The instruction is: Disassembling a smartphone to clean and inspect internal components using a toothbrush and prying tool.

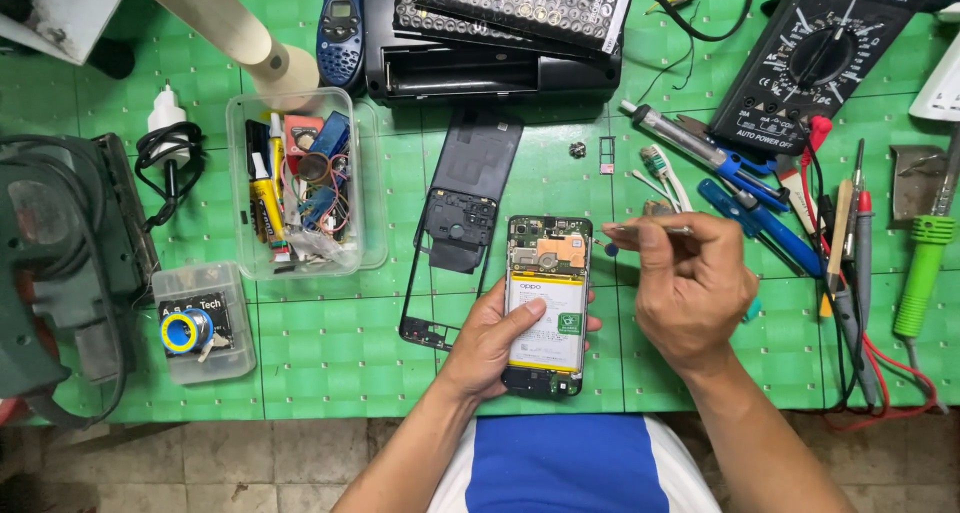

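Opened phone (pixel 546 303) at near middle of green worktop (pixel 320 343), back cover (pixel 462 223) lying just left. Left hand (pixel 497 341) fingers clamped round phone. Right hand (pixel 690 288) fingers pinched on tweezers (pixel 645 231), tip beside phone's top right edge. Looks mid-disassembly; next move needs steady, fine tip placement on board.

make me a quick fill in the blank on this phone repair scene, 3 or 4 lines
1. The left hand holds an opened ____ with its battery showing.
2. The right hand pinches a thin metal tool whose tip points toward the person's ____.
3. The cutting mat under everything is ____.
4. The removed back cover lies to the ____ of the clear plastic box.

Missing words: phone; left; green; right
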